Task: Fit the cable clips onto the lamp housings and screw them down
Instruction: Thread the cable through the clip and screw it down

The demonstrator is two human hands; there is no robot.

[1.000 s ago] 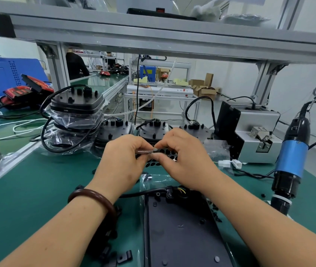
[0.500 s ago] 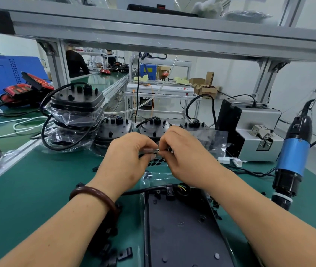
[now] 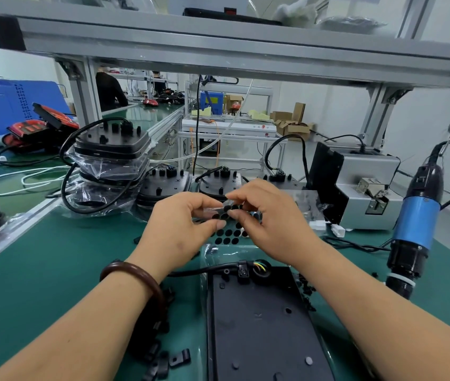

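Note:
A black lamp housing (image 3: 262, 323) lies face down on the green mat in front of me, its black cable (image 3: 204, 269) running off to the left under a clip at its top edge. Above it, both hands meet over a clear sheet of round black stickers (image 3: 228, 236). My left hand (image 3: 180, 229) pinches the sheet's left part between thumb and fingers. My right hand (image 3: 270, 218) pinches at the sheet's top edge with thumb and forefinger. Loose black cable clips (image 3: 174, 358) lie scattered at the lower left of the housing.
A blue electric screwdriver (image 3: 413, 224) hangs at the right beside a grey screw feeder (image 3: 361, 182). Bagged housings (image 3: 108, 158) are stacked at the back left, more (image 3: 218, 182) in a row behind my hands. Small black parts (image 3: 307, 291) lie right of the housing. An aluminium frame (image 3: 218, 53) spans overhead.
Both hands stay together over the sticker sheet. The sheet has been lifted and tilted, so more of its black dots show between and below my fingers.

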